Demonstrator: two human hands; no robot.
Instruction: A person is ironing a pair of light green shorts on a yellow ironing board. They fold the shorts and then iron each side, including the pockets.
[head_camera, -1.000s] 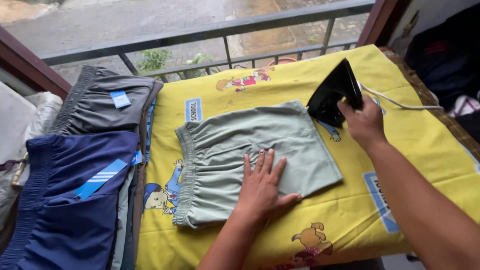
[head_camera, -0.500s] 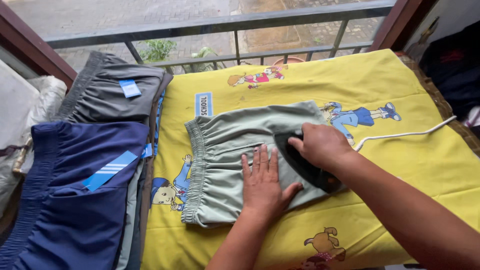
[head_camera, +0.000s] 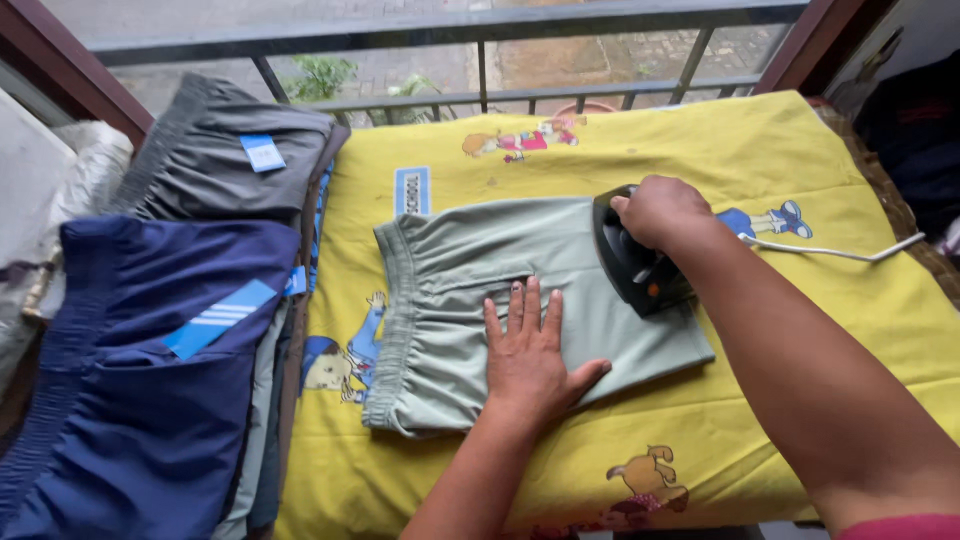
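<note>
1. The black iron (head_camera: 632, 258) sits flat on the right part of the pale green shorts (head_camera: 470, 300), its tip pointing to the far side.
2. The right hand (head_camera: 662, 210) is wrapped around the iron's handle, fingers curled shut over it.
3. The left hand (head_camera: 530, 355) lies flat on the near middle of the shorts, palm down, fingers spread and pointing away, thumb out to the right.
4. The shorts lie folded in the middle of the yellow cartoon-print cover (head_camera: 830, 170), gathered waistband to the left.
5. A white cord (head_camera: 835, 252) trails from the iron across the cover toward the right edge.
6. Left of the cover is a stack of folded clothes: navy shorts (head_camera: 140, 400) near, with a light blue stripe patch, and dark grey shorts (head_camera: 215, 160) farther off.
7. A metal railing (head_camera: 480, 60) runs along the far side.
</note>
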